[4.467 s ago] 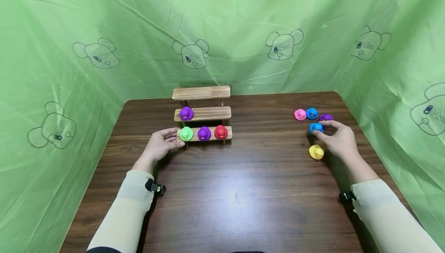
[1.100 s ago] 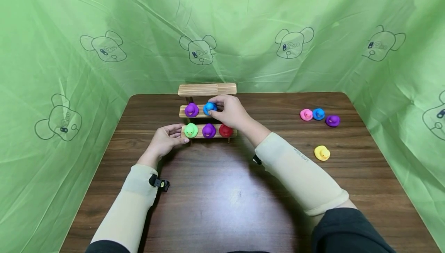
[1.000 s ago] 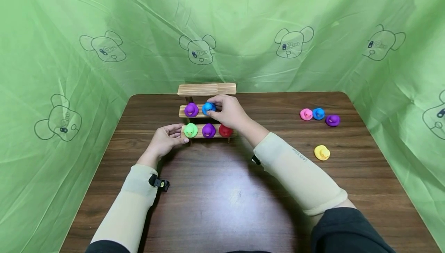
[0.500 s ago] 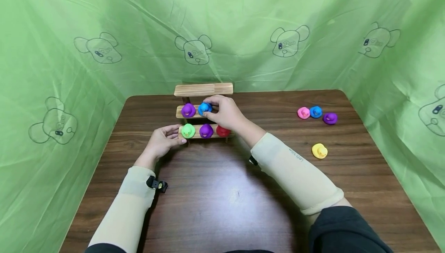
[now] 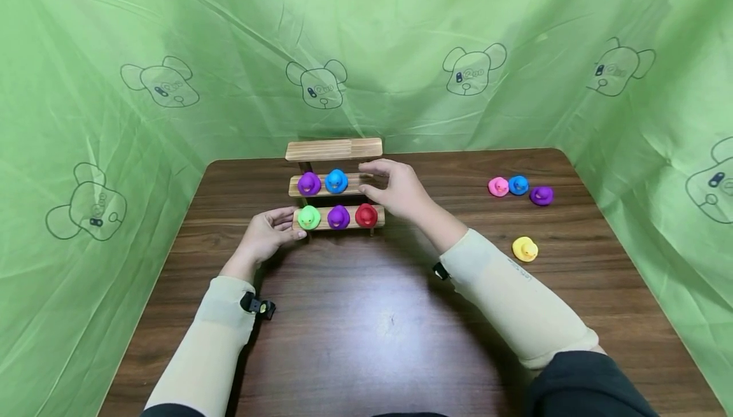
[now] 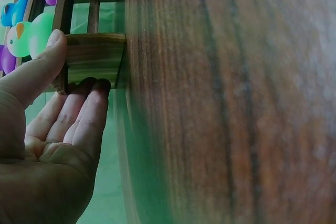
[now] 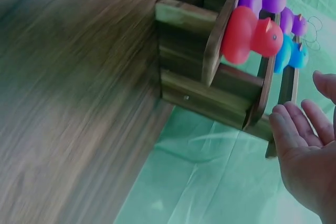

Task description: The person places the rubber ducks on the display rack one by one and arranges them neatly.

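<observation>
A three-step wooden display stand (image 5: 334, 149) stands at the table's back. My left hand (image 5: 265, 239) grips the left end of its lowest step, thumb in front beside the green rubber duck (image 5: 308, 218), fingers behind, as the left wrist view shows. A purple duck (image 5: 338, 217) and a red duck (image 5: 366, 215) share that step. On the middle step sit another purple duck (image 5: 309, 183) and a blue duck (image 5: 336, 181). My right hand (image 5: 397, 189) is just right of the blue duck, apart from it, fingers loosely extended and holding nothing. The top step bears no duck.
On the table's right side lie a pink duck (image 5: 498, 186), a second blue duck (image 5: 518, 184), a third purple duck (image 5: 541, 195) and, nearer, a yellow duck (image 5: 525, 249). A green cloth (image 5: 412, 105) hangs behind and beside the table (image 5: 389, 315).
My right hand carried the blue duck from the table's right side to the middle step, slid it left beside the purple one, let go and drew back right. My left hand stayed on the stand.
</observation>
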The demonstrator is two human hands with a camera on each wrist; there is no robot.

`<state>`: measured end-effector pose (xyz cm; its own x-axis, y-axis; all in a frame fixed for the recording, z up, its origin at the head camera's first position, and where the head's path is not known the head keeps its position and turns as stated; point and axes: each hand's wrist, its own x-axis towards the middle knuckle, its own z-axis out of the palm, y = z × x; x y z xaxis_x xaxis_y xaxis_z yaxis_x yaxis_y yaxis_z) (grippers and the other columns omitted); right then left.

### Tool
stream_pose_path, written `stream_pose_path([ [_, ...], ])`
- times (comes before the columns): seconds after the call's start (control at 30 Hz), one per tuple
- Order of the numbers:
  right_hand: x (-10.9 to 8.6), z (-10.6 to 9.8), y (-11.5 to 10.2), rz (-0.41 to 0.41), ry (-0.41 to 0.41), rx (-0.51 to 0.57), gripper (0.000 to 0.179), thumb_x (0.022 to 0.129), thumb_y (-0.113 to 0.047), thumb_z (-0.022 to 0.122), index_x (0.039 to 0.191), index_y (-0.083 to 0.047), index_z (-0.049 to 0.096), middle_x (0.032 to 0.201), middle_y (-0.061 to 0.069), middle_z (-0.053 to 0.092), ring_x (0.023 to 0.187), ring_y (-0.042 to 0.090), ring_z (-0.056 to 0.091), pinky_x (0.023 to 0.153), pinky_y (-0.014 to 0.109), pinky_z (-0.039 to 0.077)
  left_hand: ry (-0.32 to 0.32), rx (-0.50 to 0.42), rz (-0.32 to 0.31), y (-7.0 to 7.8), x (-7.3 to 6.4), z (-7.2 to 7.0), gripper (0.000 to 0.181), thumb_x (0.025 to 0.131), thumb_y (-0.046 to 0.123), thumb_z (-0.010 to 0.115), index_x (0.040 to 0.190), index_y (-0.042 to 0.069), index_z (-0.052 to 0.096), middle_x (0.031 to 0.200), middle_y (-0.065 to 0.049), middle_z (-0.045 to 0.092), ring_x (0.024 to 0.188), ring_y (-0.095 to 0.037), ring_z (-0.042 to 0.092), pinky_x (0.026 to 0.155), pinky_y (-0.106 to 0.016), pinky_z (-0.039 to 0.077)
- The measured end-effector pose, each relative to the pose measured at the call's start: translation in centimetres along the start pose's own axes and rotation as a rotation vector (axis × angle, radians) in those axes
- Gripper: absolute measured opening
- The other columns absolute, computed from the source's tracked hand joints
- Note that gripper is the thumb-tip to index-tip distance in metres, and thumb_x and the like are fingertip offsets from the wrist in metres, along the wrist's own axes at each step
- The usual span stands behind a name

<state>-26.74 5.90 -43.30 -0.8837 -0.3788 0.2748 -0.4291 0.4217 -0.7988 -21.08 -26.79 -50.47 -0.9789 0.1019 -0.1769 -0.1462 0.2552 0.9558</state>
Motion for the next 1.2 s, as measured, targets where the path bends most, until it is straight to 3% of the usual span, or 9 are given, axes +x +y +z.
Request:
stream_pose_path([
  [0.13,-1.1,-1.3,0.9,-0.011,0.017,0.019,0.039,0.092,-0.014,0.083,0.129,-0.008,0.074,0.128,0.007,0.072,0.119,0.031,0.068,0.105,0.038,0.055,-0.006,0.007,0.004,1.2,-0.8,0.2,0.070,0.086,-0.002,0.084,0.148,-0.011,0.051,0.144,-0.033,0.056,0.133,-0.045,0.055,0.092,-0.015,0.055],
  [0.23,-2.0,-2.4,1.7,-0.021,0.035,0.021,0.037,0.092,-0.012,0.083,0.127,-0.006,0.075,0.126,0.009,0.073,0.117,0.031,0.069,0.103,0.040,0.056,-0.010,0.013,0.011,1.2,-0.9,0.3,0.071,0.087,-0.001,0.085,0.148,-0.011,0.050,0.144,-0.033,0.055,0.133,-0.046,0.055,0.092,-0.016,0.055],
  [0.37,-3.4,-4.1,2.7,-0.003,0.058,0.001,0.036,0.092,-0.015,0.083,0.127,-0.010,0.076,0.126,0.007,0.074,0.117,0.028,0.069,0.104,0.043,0.055,-0.009,0.016,0.002,1.0,-0.8,0.3,0.072,0.087,-0.001,0.085,0.148,-0.011,0.050,0.145,-0.033,0.055,0.133,-0.045,0.054,0.091,-0.016,0.055],
  [0.6,-6.4,-7.2,4.7,0.057,0.096,0.024,0.035,0.091,-0.016,0.085,0.125,-0.012,0.077,0.126,0.006,0.074,0.118,0.023,0.069,0.104,0.043,0.056,0.005,0.025,0.008,-1.9,0.7,-0.1,0.074,0.086,0.002,0.086,0.151,-0.007,0.050,0.147,-0.029,0.055,0.133,-0.041,0.056,0.091,-0.014,0.054],
  [0.73,-8.0,-8.7,5.6,0.081,0.115,0.076,0.037,0.091,-0.012,0.085,0.126,-0.006,0.075,0.128,0.011,0.073,0.118,0.026,0.069,0.103,0.047,0.055,0.007,0.018,0.011,-1.7,0.6,-0.1,0.075,0.086,0.003,0.087,0.151,-0.004,0.051,0.147,-0.027,0.056,0.132,-0.039,0.057,0.092,-0.015,0.055],
  [0.87,-9.6,-10.2,4.9,0.105,0.130,0.091,0.038,0.092,-0.004,0.082,0.127,0.003,0.072,0.128,0.019,0.071,0.118,0.034,0.068,0.103,0.051,0.053,0.007,0.015,0.011,-1.5,0.6,0.0,0.076,0.085,0.004,0.088,0.151,-0.003,0.051,0.147,-0.027,0.056,0.133,-0.039,0.057,0.092,-0.016,0.055],
  [1.0,-11.1,-11.7,4.5,0.147,0.146,0.058,0.036,0.092,-0.002,0.080,0.126,0.005,0.072,0.126,0.021,0.072,0.117,0.031,0.069,0.101,0.048,0.055,0.004,0.017,0.018,-1.6,0.6,0.0,0.076,0.086,0.004,0.087,0.151,-0.005,0.050,0.147,-0.028,0.055,0.134,-0.040,0.056,0.093,-0.016,0.054],
  [1.1,-12.2,-12.7,6.0,0.181,0.163,0.028,0.036,0.093,-0.011,0.082,0.127,-0.001,0.074,0.125,0.013,0.074,0.116,0.021,0.070,0.099,0.038,0.057,0.008,0.025,0.025,-1.5,0.6,0.0,0.075,0.086,0.003,0.087,0.151,-0.005,0.050,0.146,-0.029,0.056,0.133,-0.040,0.056,0.093,-0.015,0.054],
  [1.2,-13.4,-13.8,8.0,0.210,0.176,0.009,0.039,0.092,-0.020,0.084,0.129,-0.008,0.075,0.128,0.008,0.074,0.119,0.020,0.069,0.096,0.027,0.058,0.014,0.027,0.025,-1.3,0.5,-0.1,0.074,0.085,0.004,0.088,0.150,-0.004,0.052,0.145,-0.028,0.058,0.132,-0.039,0.057,0.093,-0.016,0.054],
])
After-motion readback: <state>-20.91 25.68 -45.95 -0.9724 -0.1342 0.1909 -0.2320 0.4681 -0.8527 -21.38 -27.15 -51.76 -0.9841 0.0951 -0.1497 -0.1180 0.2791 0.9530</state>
